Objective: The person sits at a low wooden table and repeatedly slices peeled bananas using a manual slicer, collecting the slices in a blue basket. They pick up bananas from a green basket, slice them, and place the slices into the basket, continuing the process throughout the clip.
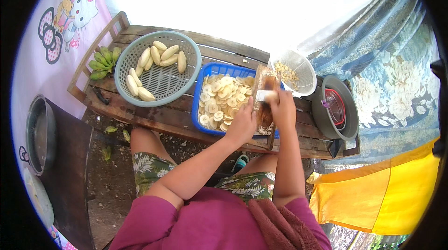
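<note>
My left hand (241, 120) grips the side of a wooden slicer board (269, 77), which leans across a blue plastic basket (196, 103) holding many pale banana slices (212, 107). My right hand (283, 110) is closed around a pale piece of peeled banana (270, 96) against the board's white middle section, partly hidden by my fingers. Left of the basket, a round grey-green colander (122, 54) holds several whole peeled bananas (170, 52).
Green bananas (99, 65) rest on the slatted wooden bench (219, 47). At right stand a white strainer (305, 75) with small pieces and a grey basin (347, 110) containing a red item. A dark board (70, 175) with a metal basin (38, 128) stands left. Patterned curtains (387, 91) surround me.
</note>
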The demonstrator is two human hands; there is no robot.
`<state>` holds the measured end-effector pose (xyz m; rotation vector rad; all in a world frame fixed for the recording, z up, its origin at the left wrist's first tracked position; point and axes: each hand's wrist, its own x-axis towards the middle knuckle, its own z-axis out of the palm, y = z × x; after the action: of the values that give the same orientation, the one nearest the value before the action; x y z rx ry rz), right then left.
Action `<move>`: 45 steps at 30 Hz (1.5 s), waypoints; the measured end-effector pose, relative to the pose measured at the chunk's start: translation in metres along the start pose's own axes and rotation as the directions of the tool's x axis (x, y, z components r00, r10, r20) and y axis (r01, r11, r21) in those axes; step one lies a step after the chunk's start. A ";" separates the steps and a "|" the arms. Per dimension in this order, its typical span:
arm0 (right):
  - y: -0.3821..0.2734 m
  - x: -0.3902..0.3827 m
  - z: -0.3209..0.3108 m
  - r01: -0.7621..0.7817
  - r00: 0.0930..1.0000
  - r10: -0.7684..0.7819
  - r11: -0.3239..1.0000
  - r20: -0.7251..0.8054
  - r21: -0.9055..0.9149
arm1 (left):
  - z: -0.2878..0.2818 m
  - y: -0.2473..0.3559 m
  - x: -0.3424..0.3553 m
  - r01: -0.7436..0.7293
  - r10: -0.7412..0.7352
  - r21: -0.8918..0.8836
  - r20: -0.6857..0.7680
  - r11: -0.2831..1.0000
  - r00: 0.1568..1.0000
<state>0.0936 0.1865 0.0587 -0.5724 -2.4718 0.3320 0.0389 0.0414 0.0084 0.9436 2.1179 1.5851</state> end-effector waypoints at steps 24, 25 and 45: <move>0.005 0.003 0.017 -0.009 0.998 0.003 0.995 -0.060 -0.097 | 0.002 -0.004 -0.001 -0.027 0.027 -0.029 -0.002 0.999 1.000; 0.013 0.022 0.025 -0.025 0.996 0.017 0.996 -0.091 -0.088 | 0.002 -0.002 -0.002 -0.007 0.007 -0.015 0.020 1.000 1.000; 0.040 0.049 0.024 -0.009 1.000 0.008 0.999 0.023 0.049 | 0.004 0.004 0.001 -0.017 0.017 0.146 0.006 0.989 1.000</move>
<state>0.0563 0.2420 0.0482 -0.5621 -2.4764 0.4031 0.0420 0.0457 0.0110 1.0130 2.2542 1.4498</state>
